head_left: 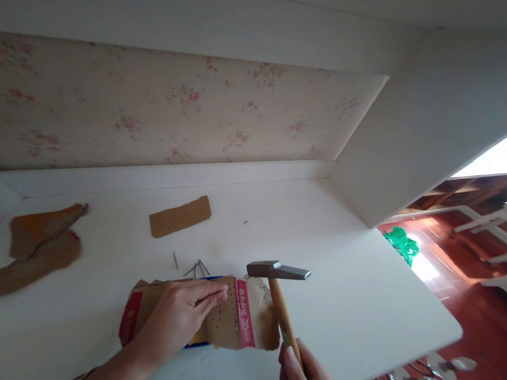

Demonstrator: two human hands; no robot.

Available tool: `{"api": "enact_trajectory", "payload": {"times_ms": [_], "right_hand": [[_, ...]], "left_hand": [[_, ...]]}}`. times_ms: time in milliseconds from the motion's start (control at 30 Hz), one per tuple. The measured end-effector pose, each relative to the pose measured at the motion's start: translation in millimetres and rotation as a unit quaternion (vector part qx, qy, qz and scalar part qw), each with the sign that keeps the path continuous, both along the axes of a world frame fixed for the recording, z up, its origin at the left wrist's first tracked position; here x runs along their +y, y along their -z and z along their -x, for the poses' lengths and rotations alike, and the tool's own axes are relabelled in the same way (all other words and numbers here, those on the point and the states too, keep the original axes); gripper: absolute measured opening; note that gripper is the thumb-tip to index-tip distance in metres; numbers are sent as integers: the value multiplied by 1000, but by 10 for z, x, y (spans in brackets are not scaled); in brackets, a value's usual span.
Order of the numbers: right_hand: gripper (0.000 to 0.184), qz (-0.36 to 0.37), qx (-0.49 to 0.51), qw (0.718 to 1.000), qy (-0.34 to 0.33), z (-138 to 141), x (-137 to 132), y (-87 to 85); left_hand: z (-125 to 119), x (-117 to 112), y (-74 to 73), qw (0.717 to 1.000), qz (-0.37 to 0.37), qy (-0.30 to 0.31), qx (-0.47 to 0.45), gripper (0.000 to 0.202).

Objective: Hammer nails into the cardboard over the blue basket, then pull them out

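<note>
My right hand [307, 377] is wrapped round the wooden handle of a hammer [280, 305], whose metal head is raised at the right end of a piece of brown cardboard [267, 322]. The cardboard has pink printed bands and rows of small holes, and a blue edge shows beneath it. My left hand [179, 310] rests on the cardboard with thumb and fingers pinched together beside the holes; whatever is between the fingertips is too small to make out. Several nails [198, 268] lie just behind the cardboard, and one single nail [175, 260] lies to their left.
A perforated cardboard strip [179, 216] lies further back on the white desk [361, 299]. Torn cardboard [37, 245] is at the left. A small bit [245, 222] lies near the back. Beyond the desk's right edge are slippers [426, 378] and a green bag [403, 243] on the floor.
</note>
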State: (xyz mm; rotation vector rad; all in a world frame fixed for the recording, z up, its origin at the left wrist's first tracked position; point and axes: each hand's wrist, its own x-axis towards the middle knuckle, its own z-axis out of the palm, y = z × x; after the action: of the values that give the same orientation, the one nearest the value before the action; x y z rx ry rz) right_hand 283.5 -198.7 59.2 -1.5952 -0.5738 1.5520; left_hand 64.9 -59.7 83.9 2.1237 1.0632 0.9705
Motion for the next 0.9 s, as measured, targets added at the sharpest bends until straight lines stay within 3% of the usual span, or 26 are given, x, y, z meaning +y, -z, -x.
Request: {"api": "enact_trajectory", "payload": {"times_ms": [200, 900], "right_hand": [[61, 1, -20, 1000, 4, 17, -1, -39], [59, -17, -29, 999, -12, -3, -24, 64]], "left_hand": [[-22, 0, -37, 999, -44, -22, 6, 20], [-14, -13, 21, 992, -122, 9, 26, 19]]}}
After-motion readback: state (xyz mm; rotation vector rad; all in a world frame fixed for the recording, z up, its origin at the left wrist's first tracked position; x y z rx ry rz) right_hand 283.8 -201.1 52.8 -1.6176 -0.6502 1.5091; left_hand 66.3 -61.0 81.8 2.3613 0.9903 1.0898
